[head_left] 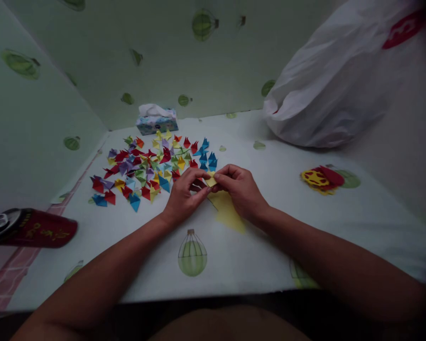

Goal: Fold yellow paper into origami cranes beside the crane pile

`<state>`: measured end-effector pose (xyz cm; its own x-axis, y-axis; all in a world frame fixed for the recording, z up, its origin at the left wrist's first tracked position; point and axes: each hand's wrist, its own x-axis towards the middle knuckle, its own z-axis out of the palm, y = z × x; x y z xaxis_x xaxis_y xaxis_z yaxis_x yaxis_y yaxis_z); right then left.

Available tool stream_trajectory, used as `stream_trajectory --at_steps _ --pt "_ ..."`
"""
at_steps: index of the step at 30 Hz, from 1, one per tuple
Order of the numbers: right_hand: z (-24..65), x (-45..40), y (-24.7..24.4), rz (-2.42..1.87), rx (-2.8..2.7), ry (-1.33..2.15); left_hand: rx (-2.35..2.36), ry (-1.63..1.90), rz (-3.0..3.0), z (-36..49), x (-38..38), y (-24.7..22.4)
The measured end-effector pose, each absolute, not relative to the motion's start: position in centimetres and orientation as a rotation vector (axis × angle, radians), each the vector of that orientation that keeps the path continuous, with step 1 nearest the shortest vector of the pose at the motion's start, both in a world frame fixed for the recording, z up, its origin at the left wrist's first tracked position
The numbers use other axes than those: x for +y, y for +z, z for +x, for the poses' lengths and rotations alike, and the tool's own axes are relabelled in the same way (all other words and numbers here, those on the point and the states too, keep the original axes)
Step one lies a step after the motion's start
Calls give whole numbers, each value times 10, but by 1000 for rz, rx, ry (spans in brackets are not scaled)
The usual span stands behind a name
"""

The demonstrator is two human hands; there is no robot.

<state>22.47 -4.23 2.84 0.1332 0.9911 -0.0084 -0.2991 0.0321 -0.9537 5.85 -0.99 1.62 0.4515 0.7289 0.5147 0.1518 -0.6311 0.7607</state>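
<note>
Between my two hands is a small folded piece of yellow origami paper (211, 179), held above the table. My left hand (186, 192) pinches its left side with thumb and fingers. From the other side my right hand (241, 189) grips it between thumb and bent forefinger. Below them, partly covered by my right hand, a flat yellow paper sheet (230, 215) lies on the tabletop. Many folded paper cranes (147, 166) in red, blue, yellow, green and purple are spread beyond my left hand. The finer folds of the held piece are too small to make out.
A tissue box (157, 123) stands at the back by the wall. At the left edge is a dark red drink can (33, 228). A large white plastic bag (323, 94) bulges at the back right, with red and yellow cut-out shapes (321, 179) in front of it.
</note>
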Motion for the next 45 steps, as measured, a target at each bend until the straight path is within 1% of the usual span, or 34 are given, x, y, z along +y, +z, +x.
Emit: stream_trajectory --at_steps 11,18,25,31,45 --pt "221 -47 26 -1034 -918 1243 788 1242 2049 59 -10 17" --pt "217 -52 27 -1017 -938 1180 744 1300 1971 63 -16 21" --pt "215 -54 29 -993 -897 1209 846 1235 1635 66 -22 20" --pt "214 -53 28 -1006 -859 1270 851 1210 1484 65 -22 22" --pt "217 -53 32 -1062 -974 1250 858 1187 1415 65 -19 25"
